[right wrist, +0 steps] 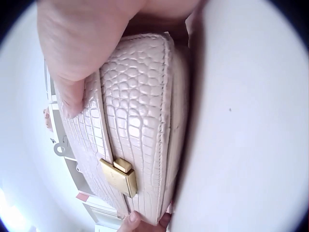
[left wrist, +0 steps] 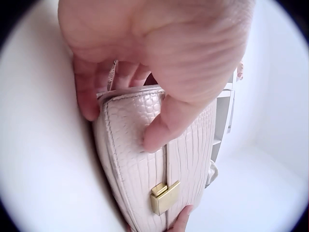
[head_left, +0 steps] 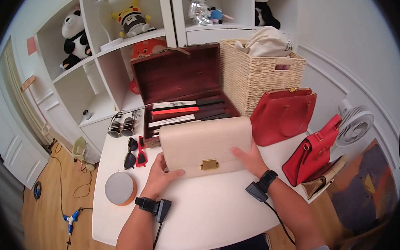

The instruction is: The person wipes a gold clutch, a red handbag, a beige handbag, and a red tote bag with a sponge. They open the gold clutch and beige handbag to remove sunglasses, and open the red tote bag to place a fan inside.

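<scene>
Both pinching cream bag (head_left: 203, 141): left grip (head_left: 160, 176), right grip (head_left: 251, 159); long axis crosswise, clasp (head_left: 209, 164) facing camera.

The beige-pink, crocodile-textured clutch (head_left: 203, 141) has its flap down and its gold clasp (head_left: 209, 164) facing forward. It is upright on its long side, leaning back slightly, over the desk (head_left: 203, 217).
</scene>
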A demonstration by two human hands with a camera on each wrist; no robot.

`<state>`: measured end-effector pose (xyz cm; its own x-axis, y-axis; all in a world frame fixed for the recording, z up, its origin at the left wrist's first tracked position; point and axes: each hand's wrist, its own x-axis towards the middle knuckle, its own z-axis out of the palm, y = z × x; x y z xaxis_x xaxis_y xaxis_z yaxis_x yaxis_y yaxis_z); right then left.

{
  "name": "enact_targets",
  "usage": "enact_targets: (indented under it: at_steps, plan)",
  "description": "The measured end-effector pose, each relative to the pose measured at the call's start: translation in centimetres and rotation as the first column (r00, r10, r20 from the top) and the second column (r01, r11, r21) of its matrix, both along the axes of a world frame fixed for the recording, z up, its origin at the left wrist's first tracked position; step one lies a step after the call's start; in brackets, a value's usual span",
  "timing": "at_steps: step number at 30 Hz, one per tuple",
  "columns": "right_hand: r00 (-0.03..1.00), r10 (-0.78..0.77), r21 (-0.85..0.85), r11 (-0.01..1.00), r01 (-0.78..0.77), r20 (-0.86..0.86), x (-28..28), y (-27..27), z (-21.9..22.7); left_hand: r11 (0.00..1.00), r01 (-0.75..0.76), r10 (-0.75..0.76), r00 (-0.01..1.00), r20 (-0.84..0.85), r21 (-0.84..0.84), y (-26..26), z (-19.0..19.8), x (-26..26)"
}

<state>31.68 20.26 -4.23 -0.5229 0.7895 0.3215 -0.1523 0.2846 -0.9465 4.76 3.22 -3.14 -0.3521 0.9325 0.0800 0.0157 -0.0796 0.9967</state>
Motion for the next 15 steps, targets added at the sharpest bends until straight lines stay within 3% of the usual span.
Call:
enact_targets:
  at_steps: [4, 7, 8, 10, 11, 12, 14, 15]
  plan:
    - [0.993, 0.012, -0.154, 0.988, -0.031, -0.121, 0.0, -0.8, 0.1, 0.995, -0.027, 0.022, 0.999, -0.047, -0.101, -0.1, 0.6, 0.5]
    - [0.96, 0.073, -0.34, 0.926, -0.166, -0.269, -0.2, -0.3, -0.4, 0.989, -0.044, 0.032, 0.996, -0.082, -0.139, -0.8, 1.4, 0.5]
    - [0.955, 0.087, -0.365, 0.911, -0.192, -0.283, -0.1, -0.3, -0.3, 0.984, -0.118, 0.07, 0.944, -0.321, -0.131, -1.3, 1.6, 0.3]
    - [0.942, 0.115, -0.362, 0.903, -0.231, -0.314, 0.0, -0.3, -0.2, 0.972, -0.222, 0.1, 0.673, -0.733, -0.071, -2.0, 2.3, 0.0]
    - [0.938, 0.113, -0.369, 0.899, -0.237, -0.327, 0.0, -0.5, -0.1, 0.953, -0.303, 0.177, 0.544, -0.82, 0.005, -3.3, 3.4, 0.0]
    - [0.934, 0.127, -0.356, 0.9, -0.249, -0.333, 0.1, -0.5, -0.1, 0.953, -0.303, 0.171, 0.535, -0.828, 0.001, -4.5, 4.4, -0.3]
    - [0.93, 0.137, -0.35, 0.9, -0.261, -0.34, 0.4, -0.5, -0.2, 0.853, -0.502, 0.287, 0.225, -0.931, 0.141, -7.1, 5.8, -1.7]
    - [0.929, 0.163, -0.33, 0.903, -0.276, -0.333, 0.5, -0.5, -0.4, 0.833, -0.545, 0.234, 0.198, -0.952, 0.092, -8.5, 5.7, -2.9]
